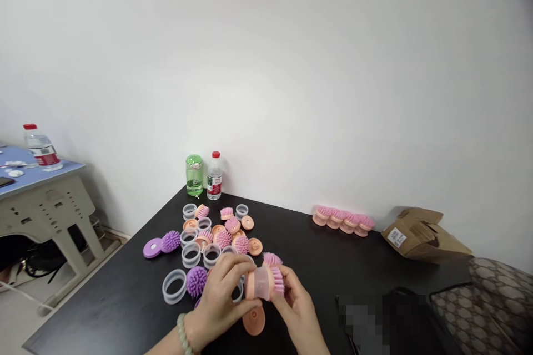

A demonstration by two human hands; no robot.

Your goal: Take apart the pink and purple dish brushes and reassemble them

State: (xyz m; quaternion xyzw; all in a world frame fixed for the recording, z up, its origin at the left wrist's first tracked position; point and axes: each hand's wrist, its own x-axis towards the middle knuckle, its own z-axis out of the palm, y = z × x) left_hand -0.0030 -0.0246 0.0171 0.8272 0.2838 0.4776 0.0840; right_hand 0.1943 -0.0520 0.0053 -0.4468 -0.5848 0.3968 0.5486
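A round scrubbing brush [262,283] with a peach cap, a clear middle ring and pink bristles is held sideways between my hands. My left hand [220,297], with a beaded bracelet at the wrist, grips its cap end. Fingers of my right hand [296,305] close round the bristle end. Just behind it shows another pink bristle head [271,259]. Below the brush lies a peach disc cap [254,321]. Left of my hands are a purple bristle head [196,282] and a large clear ring [174,287]; my left hand hides some parts.
Several clear rings [191,255], pink bristle heads [222,238] and peach caps [255,247] spread over the black table [125,299]. A row of pink brushes [341,221] stands by the wall. Bottles [214,177] stand behind; a cardboard box [428,238] lies right.
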